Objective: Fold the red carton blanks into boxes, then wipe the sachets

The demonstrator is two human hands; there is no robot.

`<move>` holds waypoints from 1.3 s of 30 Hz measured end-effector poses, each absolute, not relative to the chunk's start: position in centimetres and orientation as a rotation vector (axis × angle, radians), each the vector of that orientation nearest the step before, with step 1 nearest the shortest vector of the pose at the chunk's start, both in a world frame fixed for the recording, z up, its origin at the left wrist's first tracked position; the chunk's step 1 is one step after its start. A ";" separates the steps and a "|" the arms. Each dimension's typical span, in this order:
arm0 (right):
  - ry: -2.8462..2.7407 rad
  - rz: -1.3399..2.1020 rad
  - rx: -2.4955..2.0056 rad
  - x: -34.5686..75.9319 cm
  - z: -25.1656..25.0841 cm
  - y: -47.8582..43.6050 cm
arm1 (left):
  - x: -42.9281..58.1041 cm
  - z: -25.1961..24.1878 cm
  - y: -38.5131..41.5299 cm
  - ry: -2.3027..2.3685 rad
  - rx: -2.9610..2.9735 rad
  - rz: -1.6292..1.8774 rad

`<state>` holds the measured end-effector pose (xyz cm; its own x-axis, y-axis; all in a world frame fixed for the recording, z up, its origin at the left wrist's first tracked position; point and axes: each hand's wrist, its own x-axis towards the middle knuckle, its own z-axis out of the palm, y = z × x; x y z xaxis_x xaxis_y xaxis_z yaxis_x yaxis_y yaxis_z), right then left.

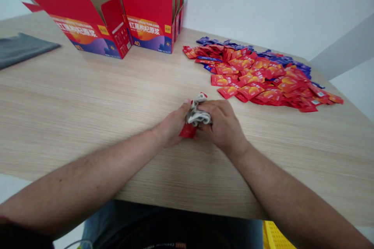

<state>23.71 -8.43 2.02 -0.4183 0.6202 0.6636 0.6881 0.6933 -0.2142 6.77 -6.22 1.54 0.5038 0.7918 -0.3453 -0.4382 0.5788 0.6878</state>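
Note:
Over the middle of the table, my left hand [174, 125] is closed around a red sachet [188, 130], whose lower end shows below the fingers. My right hand [224, 124] grips a crumpled, pale grey cloth [199, 116] and presses it against the sachet. Both hands meet here, and the cloth covers most of the sachet's face. Beyond my right hand lies a wide heap of red sachets [253, 89] with orange fruit prints. Purple-blue sachets [295, 63] lie along the heap's back edge.
Red printed cartons with raised flaps, a left carton [87, 33] and a right carton [150, 33], stand at the back left. A grey folded cloth [26, 48] lies at the far left. A white wall [248, 4] bounds the table behind. A yellow crate [277, 237] shows below the front edge.

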 end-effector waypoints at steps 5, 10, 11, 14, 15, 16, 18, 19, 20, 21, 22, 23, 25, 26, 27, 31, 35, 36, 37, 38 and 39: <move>-2.260 -0.040 -0.908 24.3 2.2 -8.2 | 6.7 1.8 -6.3 0.710 0.596 0.757; -2.093 -0.100 -1.048 24.6 2.3 -8.2 | 6.1 1.6 -6.5 0.676 0.698 0.685; -2.087 -0.106 -1.054 24.7 2.4 -8.2 | 6.0 1.6 -6.5 0.670 0.708 0.676; -2.222 -0.084 -0.947 24.8 2.4 -8.0 | 5.8 1.5 -6.5 0.655 0.703 0.700; -2.231 -0.080 -0.948 24.9 2.4 -7.8 | 5.7 1.5 -6.5 0.654 0.712 0.703; -2.199 -0.082 -0.991 25.1 2.4 -7.6 | 5.7 1.5 -6.5 0.651 0.726 0.698; -2.079 -0.100 -1.121 25.3 2.5 -7.3 | 5.8 1.6 -6.5 0.644 0.756 0.676; -2.044 -0.111 -1.158 25.4 2.5 -7.3 | 5.8 1.6 -6.5 0.644 0.760 0.669; -2.049 -0.117 -1.158 25.2 2.5 -7.4 | 5.9 1.6 -6.5 0.646 0.752 0.670; -2.093 -0.119 -1.115 24.9 2.6 -7.7 | 5.9 1.6 -6.5 0.650 0.729 0.685; -2.158 -0.113 -1.048 24.4 2.6 -8.1 | 6.0 1.7 -6.5 0.657 0.694 0.715; -2.227 -0.098 -0.980 23.8 2.6 -8.7 | 6.0 1.7 -6.5 0.669 0.648 0.750; -2.344 -0.048 -0.872 22.4 2.5 -9.8 | 5.9 1.9 -6.4 0.698 0.550 0.804; -2.390 -0.021 -0.830 21.9 2.4 -10.2 | 5.8 2.0 -6.4 0.714 0.512 0.810; -2.424 0.003 -0.790 21.5 2.3 -10.4 | 5.8 2.1 -6.4 0.726 0.484 0.803; -2.408 0.022 -0.766 22.0 2.0 -9.5 | 6.1 2.2 -6.5 0.650 0.452 0.818; -2.223 0.008 -0.986 22.8 1.9 -8.6 | 6.8 1.9 -6.7 0.659 0.452 0.907; -2.268 0.032 -0.944 22.7 1.8 -8.7 | 6.8 1.9 -6.7 0.707 0.443 0.924; -2.345 0.061 -0.860 22.6 1.8 -8.9 | 6.8 1.9 -6.6 0.757 0.429 0.937; -2.419 0.092 -0.771 22.5 1.7 -9.0 | 6.8 1.9 -6.4 0.797 0.415 0.942; -2.466 0.114 -0.711 22.4 1.6 -9.1 | 6.7 2.0 -6.3 0.817 0.404 0.941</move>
<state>22.39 -9.08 1.63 -0.6994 0.5131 0.4975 0.4652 0.8553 -0.2282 6.74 -6.28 2.03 0.3288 0.8367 -0.4381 -0.5510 0.5467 0.6305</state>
